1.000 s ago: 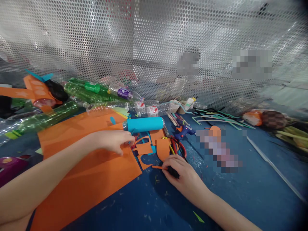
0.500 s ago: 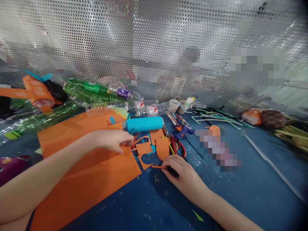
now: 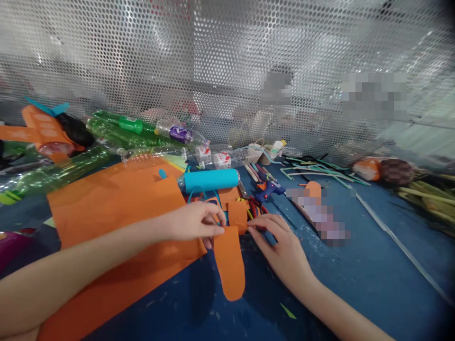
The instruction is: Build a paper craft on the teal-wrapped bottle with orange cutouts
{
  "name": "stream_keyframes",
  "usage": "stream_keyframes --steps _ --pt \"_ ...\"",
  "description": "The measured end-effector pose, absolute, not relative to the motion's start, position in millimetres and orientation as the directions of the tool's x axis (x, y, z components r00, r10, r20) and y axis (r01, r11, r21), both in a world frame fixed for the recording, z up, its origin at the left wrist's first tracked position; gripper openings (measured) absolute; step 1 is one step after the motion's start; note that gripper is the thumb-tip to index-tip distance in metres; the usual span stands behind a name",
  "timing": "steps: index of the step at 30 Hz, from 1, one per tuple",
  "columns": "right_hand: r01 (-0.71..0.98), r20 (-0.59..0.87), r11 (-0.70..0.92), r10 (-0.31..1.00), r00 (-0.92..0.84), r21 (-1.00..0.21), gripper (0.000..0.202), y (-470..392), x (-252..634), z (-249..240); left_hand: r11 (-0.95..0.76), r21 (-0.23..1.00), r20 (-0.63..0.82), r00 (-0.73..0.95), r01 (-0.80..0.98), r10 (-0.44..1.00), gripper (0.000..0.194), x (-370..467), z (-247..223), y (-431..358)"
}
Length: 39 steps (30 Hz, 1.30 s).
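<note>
My left hand (image 3: 195,221) pinches the upper end of an orange paper cutout (image 3: 230,265) with a rounded lower end, which hangs above the blue tabletop. Opposite it, my right hand (image 3: 284,239) holds a narrow orange paper strip (image 3: 242,224) between thumb and fingertips. The strip points left, just above the cutout's top edge, apart from it or touching I cannot tell. Behind lie another orange paper piece (image 3: 236,210) and a plastic bottle wrapped in blue paper (image 3: 213,180). A large orange sheet (image 3: 124,203) lies under my left forearm.
Several plastic bottles (image 3: 131,137) line the back by a perforated metal screen (image 3: 142,57). A blue glue gun (image 3: 270,189), scissors (image 3: 254,206) and pale straws (image 3: 320,168) are further right. An orange model plane (image 3: 50,132) stands at far left.
My left hand has moved right from the scraps, and the rounded orange cutout is now in it. My right hand has shifted slightly up with the strip, close to the cutout.
</note>
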State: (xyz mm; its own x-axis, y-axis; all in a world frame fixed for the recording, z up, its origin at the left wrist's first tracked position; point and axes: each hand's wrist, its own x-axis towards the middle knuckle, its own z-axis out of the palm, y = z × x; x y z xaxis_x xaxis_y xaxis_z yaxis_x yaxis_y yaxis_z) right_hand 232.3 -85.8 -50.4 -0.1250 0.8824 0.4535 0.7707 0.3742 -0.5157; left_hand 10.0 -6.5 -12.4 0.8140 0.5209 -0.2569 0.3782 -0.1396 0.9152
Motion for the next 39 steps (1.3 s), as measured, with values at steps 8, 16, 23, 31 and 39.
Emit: stream_keyframes --steps 8,16,23,31,39 --pt "0.689 0.392 0.466 0.877 -0.277 -0.555 0.008 -89.4 229.0 -51.5 -0.648 0.599 0.143 0.733 0.470 0.665 0.024 26.2 -53.2 -24.5" --pt "0.664 0.408 0.539 0.838 -0.362 -0.519 0.010 -88.4 223.3 -55.7 -0.625 0.681 0.161 0.754 0.382 0.637 0.029 25.0 -58.1 -26.4" --pt "0.662 0.397 0.574 0.817 -0.419 -0.482 0.010 -87.0 225.1 -61.5 -0.846 0.406 0.352 0.795 0.345 0.493 0.008 22.5 -61.9 -31.9" --pt "0.918 0.545 0.268 0.835 -0.070 -0.293 0.015 -74.1 249.5 -53.8 -0.913 0.214 0.342 0.849 0.347 0.403 0.027 19.6 -61.6 -34.4" --pt "0.739 0.392 0.106 0.892 0.226 -0.665 0.021 -47.6 284.2 -64.5 -0.944 0.208 0.383 0.866 0.257 0.320 0.031 19.2 -60.6 -36.5"
